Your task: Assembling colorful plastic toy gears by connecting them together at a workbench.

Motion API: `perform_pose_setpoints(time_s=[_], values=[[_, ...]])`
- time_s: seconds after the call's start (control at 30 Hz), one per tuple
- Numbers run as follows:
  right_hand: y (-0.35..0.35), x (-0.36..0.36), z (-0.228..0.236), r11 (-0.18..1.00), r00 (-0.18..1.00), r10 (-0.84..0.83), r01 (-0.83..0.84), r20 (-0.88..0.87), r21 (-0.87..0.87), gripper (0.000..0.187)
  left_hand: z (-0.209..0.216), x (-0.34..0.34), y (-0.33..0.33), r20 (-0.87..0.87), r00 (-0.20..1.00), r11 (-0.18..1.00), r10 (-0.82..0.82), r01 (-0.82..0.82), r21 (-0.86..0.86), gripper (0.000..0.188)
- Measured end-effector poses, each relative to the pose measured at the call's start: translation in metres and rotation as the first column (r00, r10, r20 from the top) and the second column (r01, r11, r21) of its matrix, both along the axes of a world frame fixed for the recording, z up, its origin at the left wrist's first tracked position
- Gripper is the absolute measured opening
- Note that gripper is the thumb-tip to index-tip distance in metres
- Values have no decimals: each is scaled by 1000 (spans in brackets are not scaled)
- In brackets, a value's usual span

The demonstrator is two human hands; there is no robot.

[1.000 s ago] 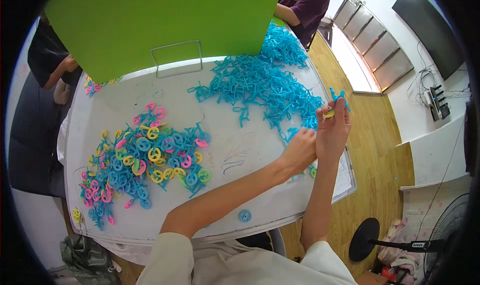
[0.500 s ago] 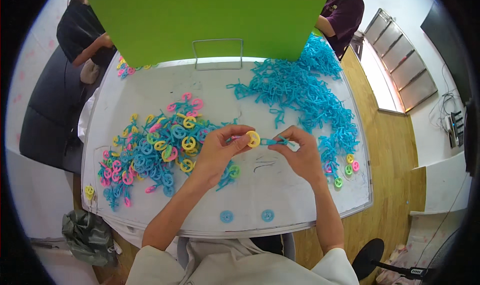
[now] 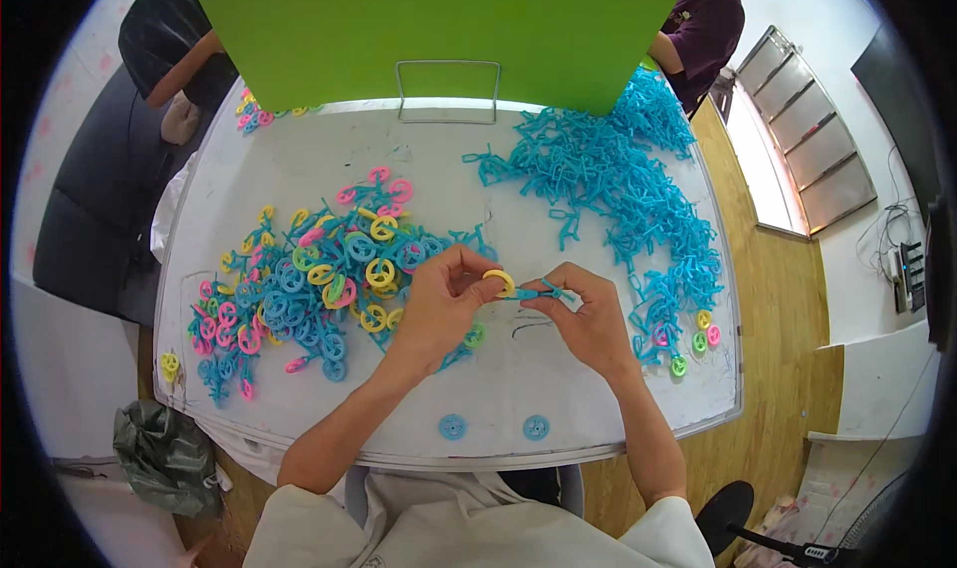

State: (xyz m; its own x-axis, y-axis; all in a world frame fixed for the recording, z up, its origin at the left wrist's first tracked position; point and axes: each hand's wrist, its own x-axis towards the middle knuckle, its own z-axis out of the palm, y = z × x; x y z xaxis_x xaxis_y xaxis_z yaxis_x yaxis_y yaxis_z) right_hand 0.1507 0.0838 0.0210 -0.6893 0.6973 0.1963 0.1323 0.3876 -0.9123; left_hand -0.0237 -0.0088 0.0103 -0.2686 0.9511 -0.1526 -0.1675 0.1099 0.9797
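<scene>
My left hand [image 3: 439, 304] pinches a yellow spoked wheel [image 3: 507, 281] over the middle of the table. My right hand [image 3: 588, 319] grips a light-blue forked plastic piece [image 3: 548, 292] from the other side, its near end meeting the wheel between my hands. Fingers hide part of both, so whether they are joined cannot be made out. Left of my left hand is a heap of coloured wheels with blue forked pieces [image 3: 289, 304]. Beyond my right hand spreads a large pile of loose blue forked pieces [image 3: 618, 169].
Two flat blue discs [image 3: 453, 427] lie at the white table's [image 3: 399, 438] near edge. Several coloured wheels [image 3: 703, 320] sit by the right edge. A green panel [image 3: 419, 29] with a wire frame [image 3: 448, 121] stands at the back, a person on either side.
The blue forked piece and the yellow wheel have turned between my fingers, and my hands are slightly closer together. The whole view has shifted a little.
</scene>
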Motion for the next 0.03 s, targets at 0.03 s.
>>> perform_pose_setpoints(time_s=[0.03], values=[[-1, 0, -1, 1000, 1000, -2, 2, 7, -20, 15, -5, 1, 0, -52, 999, 1000, 15, -14, 16, 18]])
